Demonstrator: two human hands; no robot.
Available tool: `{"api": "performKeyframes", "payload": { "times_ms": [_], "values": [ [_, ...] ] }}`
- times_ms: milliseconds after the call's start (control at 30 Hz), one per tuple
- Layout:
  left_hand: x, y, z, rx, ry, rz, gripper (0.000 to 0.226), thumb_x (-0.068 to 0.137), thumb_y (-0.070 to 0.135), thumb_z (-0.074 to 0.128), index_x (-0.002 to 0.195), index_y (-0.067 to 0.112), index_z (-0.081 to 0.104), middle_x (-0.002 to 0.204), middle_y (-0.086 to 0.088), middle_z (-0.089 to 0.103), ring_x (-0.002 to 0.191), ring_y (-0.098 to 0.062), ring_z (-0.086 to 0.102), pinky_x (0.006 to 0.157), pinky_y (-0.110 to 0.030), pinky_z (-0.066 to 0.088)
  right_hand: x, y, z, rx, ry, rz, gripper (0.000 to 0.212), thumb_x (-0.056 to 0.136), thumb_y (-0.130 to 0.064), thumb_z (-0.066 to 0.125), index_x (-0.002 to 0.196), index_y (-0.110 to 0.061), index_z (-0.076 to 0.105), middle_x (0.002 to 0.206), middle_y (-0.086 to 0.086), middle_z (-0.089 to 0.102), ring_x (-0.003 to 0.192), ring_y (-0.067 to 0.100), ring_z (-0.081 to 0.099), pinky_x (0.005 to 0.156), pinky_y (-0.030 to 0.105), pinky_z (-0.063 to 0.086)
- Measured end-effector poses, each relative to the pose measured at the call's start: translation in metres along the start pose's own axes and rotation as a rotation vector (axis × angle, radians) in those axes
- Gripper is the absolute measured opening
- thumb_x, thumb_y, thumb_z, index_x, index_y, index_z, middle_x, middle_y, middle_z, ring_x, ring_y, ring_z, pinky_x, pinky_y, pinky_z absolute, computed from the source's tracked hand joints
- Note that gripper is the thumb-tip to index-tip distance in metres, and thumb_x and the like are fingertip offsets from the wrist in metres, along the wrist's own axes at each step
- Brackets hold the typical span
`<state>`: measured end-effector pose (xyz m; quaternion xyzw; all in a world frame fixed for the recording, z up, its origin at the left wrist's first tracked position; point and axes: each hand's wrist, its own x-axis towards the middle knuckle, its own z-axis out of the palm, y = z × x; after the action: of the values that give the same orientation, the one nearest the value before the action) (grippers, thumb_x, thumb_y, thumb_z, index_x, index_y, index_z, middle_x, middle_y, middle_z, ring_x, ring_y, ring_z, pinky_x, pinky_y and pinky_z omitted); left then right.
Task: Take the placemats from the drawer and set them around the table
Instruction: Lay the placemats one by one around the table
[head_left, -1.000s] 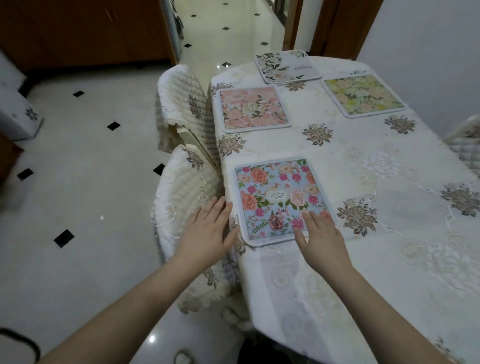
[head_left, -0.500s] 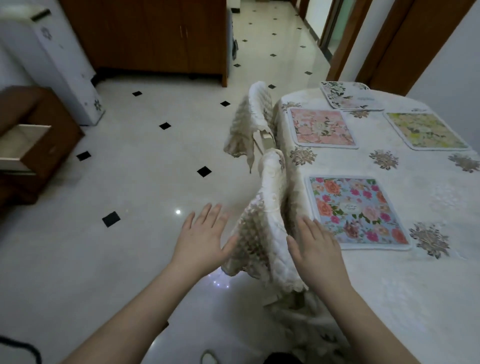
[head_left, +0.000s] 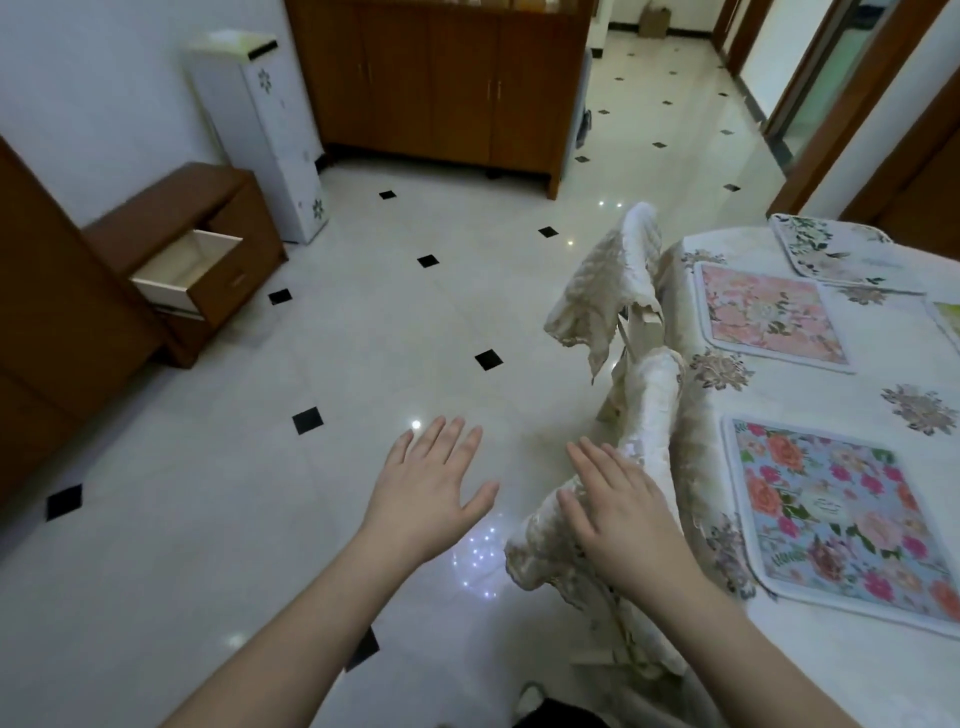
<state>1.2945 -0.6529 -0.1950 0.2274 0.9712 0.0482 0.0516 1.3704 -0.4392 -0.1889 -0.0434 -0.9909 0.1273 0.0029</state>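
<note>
Both hands empty, palms down, fingers straight and loosely spread. Left hand over the floor; right hand over the near chair cover (contact unclear). Blue placemat, pink placemat and white placemat lie on the table. Drawer stands open, far left.

Cloth-covered table — blue placemat nearest, pink placemat beyond, white placemat farthest.
</note>
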Motion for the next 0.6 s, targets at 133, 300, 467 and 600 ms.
{"api": "performKeyframes", "payload": {
  "times_ms": [133,300,467,600],
  "values": [
    [0.023,0.003,-0.001,0.006,-0.015,0.010,0.088,0.079,0.069,-0.007,0.158,0.031,0.006,0.167,0.007,0.006,0.153,-0.011,0.000,0.122,-0.036,-0.001,0.019,0.020,0.001,0.003,-0.016,-0.040,0.069,0.092,-0.054,0.020,0.148,-0.019,0.041,0.152,0.000,0.043,0.142,0.023,0.036,0.117,0.041,0.026],
    [0.055,0.015,-0.006,-0.014,-0.069,0.077,0.086,0.080,0.071,-0.006,0.158,0.035,0.005,0.166,0.010,0.005,0.152,-0.007,-0.003,0.122,-0.034,0.000,0.048,0.043,-0.001,-0.012,-0.015,-0.041,0.066,0.093,-0.051,0.025,0.147,-0.017,0.043,0.149,0.002,0.046,0.139,0.024,0.040,0.114,0.038,0.025],
    [0.084,0.015,-0.008,-0.006,-0.058,0.068,0.086,0.081,0.069,-0.007,0.158,0.033,0.007,0.166,0.009,0.007,0.152,-0.007,-0.001,0.121,-0.032,0.000,0.078,0.049,-0.001,0.021,-0.007,-0.050,0.063,0.094,-0.048,0.029,0.144,-0.016,0.046,0.145,0.003,0.052,0.135,0.024,0.046,0.112,0.039,0.032],
    [0.104,-0.016,-0.004,-0.005,-0.059,0.033,0.086,0.082,0.068,-0.005,0.158,0.031,0.012,0.166,0.007,0.011,0.152,-0.008,0.002,0.120,-0.030,0.000,0.111,0.036,0.008,0.024,-0.038,-0.055,0.067,0.094,-0.052,0.022,0.147,-0.017,0.042,0.150,0.003,0.046,0.139,0.025,0.042,0.113,0.041,0.031]
  ]
}}
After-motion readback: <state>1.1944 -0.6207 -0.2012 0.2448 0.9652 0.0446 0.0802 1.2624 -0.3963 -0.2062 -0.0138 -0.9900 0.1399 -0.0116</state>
